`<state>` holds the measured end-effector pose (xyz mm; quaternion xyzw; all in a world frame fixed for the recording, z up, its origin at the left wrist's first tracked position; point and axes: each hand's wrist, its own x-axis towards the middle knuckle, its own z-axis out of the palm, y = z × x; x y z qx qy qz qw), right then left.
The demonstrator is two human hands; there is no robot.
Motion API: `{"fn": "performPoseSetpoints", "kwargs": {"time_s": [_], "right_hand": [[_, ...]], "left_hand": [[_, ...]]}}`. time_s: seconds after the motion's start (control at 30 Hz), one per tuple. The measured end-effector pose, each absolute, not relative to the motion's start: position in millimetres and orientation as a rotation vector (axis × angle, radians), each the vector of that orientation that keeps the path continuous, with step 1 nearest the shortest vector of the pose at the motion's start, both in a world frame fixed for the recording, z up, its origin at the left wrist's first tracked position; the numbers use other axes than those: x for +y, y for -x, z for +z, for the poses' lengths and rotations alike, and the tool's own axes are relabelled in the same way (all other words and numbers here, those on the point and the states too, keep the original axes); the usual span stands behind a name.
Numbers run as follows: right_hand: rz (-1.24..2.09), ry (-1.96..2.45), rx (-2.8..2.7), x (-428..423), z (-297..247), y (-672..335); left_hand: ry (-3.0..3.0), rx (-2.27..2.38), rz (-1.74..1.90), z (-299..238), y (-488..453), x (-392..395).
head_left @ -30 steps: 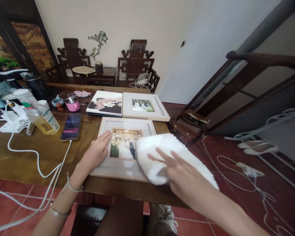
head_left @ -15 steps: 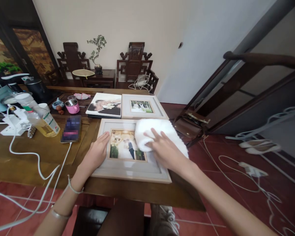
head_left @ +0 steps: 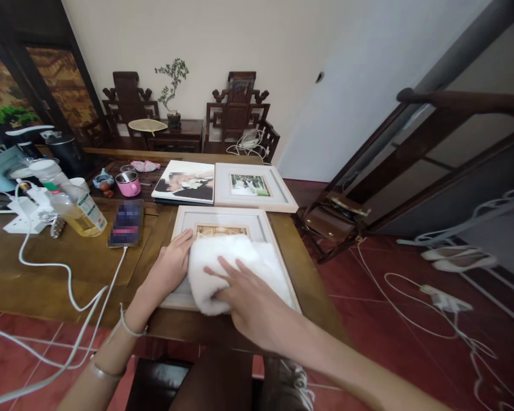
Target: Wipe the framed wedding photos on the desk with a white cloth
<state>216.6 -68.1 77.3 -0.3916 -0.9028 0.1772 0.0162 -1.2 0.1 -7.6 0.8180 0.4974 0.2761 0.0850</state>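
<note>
A pale-edged picture frame (head_left: 266,220) lies flat on the wooden table, its photo mostly covered by a folded white fluffy towel (head_left: 231,251). My right hand (head_left: 252,302) has its fingers spread over the towel and its thumb tucked in the fold, holding it against the lower part of the frame. My left hand (head_left: 169,265) rests along the frame's left side, fingers stretched out and lying on it. Behind stand a second framed photo (head_left: 251,185), lying flat, and a white-edged photo panel (head_left: 186,180) atop something dark.
To the left lie a phone (head_left: 126,222) on a white cable, a tilted bottle of yellow liquid (head_left: 83,211), a white power strip (head_left: 23,220) and a pink cup (head_left: 128,184). A wooden chair (head_left: 368,165) with a brown bag (head_left: 332,220) stands at the right.
My right hand has slid the towel left and toward me, from the frame's upper right over the photo and lower part. My left hand stays at the frame's left side.
</note>
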Motion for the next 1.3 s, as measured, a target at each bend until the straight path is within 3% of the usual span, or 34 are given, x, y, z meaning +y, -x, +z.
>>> {"fn": "performPoseSetpoints", "kwargs": {"time_s": [0.17, 0.3, 0.43, 0.87, 1.13, 1.3], "right_hand": [[0.136, 1.733, -2.583, -10, 95, -218], [-0.276, 1.481, -2.603, 35, 96, -197], [-0.151, 1.213, -2.83, 49, 72, -169], [-0.086, 1.715, -2.768, 1, 74, -265], [0.457, 1.469, -2.914, -106, 101, -262], [0.233, 1.689, -2.732, -41, 93, -243]], "left_hand": [[-2.422, 1.488, 0.787, -8, 2, 1], [-2.429, 1.473, 0.767, -5, 2, 1], [-2.434, 1.425, 0.759, 1, 3, 2], [-2.368, 1.479, 0.817, -8, 2, -1], [-2.361, 1.504, 0.808, -8, 1, -1], [-2.368, 1.459, 0.788, -5, 3, 1]]}}
